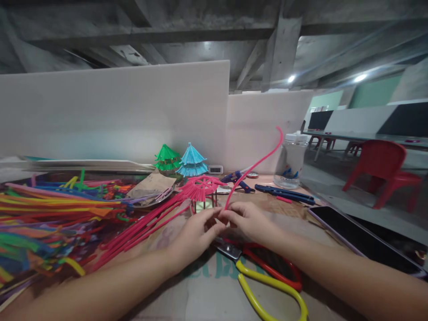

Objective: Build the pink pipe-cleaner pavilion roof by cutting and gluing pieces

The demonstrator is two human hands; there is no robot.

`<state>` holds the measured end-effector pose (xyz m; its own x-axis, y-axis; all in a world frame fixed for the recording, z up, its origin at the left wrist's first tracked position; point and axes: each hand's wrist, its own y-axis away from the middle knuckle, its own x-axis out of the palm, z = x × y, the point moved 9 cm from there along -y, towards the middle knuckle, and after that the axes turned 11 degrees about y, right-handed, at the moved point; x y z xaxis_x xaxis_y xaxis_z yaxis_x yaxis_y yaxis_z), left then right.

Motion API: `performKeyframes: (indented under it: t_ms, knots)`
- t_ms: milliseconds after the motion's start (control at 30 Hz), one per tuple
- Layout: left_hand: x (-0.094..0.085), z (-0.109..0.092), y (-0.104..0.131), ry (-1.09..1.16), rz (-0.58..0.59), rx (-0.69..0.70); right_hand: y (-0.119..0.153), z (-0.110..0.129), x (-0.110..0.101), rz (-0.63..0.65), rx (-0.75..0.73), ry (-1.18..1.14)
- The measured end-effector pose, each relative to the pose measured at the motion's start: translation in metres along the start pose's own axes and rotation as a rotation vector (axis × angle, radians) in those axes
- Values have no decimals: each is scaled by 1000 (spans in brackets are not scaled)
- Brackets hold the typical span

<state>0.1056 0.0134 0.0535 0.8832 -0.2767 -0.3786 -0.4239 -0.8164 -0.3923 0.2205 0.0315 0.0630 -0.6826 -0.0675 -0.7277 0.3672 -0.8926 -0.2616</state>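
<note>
My right hand (249,218) pinches a long pink pipe cleaner (249,168), whose free end rises and curls over at the upper right. Its lower end disappears between the fingertips of both hands. My left hand (202,232) is closed at the same spot, thumb and fingers meeting the right hand's. Just beyond stands a small pink pavilion-like craft piece (202,187) with a fringed roof and dark posts, partly hidden by my fingers. Below my hands lie scissors (267,276) with one yellow and one red handle. A bundle of pink pipe cleaners (140,229) lies left of the pavilion.
Many coloured pipe cleaners (50,209) fill the left side. Green (166,156) and blue (191,159) pagoda-shaped pieces stand behind. A glue gun (239,180), a blue cutter (284,194), a clear jar (290,162) and a phone (361,238) are toward the right.
</note>
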Motion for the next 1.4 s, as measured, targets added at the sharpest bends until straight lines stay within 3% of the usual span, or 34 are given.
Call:
performKeyframes:
  t_ms: [133, 267, 500, 633, 867, 1033, 1133, 1200, 1267, 1400]
  knots:
    - [-1, -4, -2, -77, 1, 103, 11, 8, 9, 15, -127, 102]
    - [-7, -10, -4, -140, -16, 192, 15, 1, 17, 36, -120, 136]
    - [-22, 9, -11, -277, -109, 54, 11, -5, 18, 17, -96, 102]
    - [-27, 11, -13, -283, -137, 63, 12, -7, 15, 5, -52, 142]
    - [-8, -9, -4, -198, 2, 218, 14, -2, 19, 12, -124, 209]
    - [-7, -4, -4, -162, -2, 93, 14, 3, 14, 6, -121, 159]
    - [-8, 11, -3, 4, -22, -66, 10, -6, -2, 15, -21, 145]
    - [-6, 19, -2, 100, -21, -140, 10, -14, -8, 86, 53, 172]
    - [-4, 22, -1, 123, -4, -156, 13, -16, -9, 183, 65, 210]
    - [-4, 17, -3, 50, 12, -96, 24, -3, 5, 301, -52, 317]
